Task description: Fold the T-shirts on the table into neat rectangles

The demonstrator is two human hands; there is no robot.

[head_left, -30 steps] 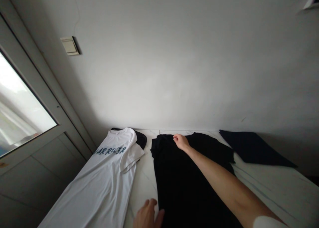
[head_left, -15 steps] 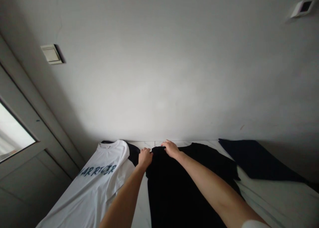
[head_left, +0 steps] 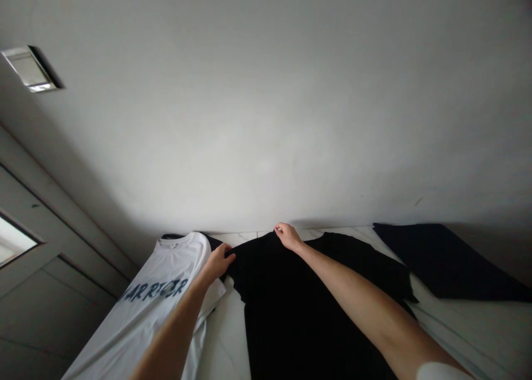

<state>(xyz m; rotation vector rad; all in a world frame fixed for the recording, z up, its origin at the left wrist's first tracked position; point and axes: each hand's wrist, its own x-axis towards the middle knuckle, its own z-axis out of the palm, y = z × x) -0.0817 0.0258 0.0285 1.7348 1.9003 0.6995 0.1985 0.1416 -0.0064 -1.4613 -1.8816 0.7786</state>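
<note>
Black shirt (head_left: 316, 308) on the table (head_left: 222, 341), just right of the white shirt (head_left: 162, 286) — both hands on it.
Left hand (head_left: 220, 260) pinches the left sleeve (head_left: 243, 266), right hand (head_left: 287, 236) the far shoulder edge (head_left: 261, 250) — we should probably keep tension even to smooth creases.

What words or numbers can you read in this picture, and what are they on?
"ARRI...R", in big dark letters across the front of the white shirt. The letter or letters before the last R are hard to make out, and the start slips over the shirt's edge.
A small mark inside its collar: too small to read.
I can see no writing on the black shirt, dark cloth or switch.
</note>
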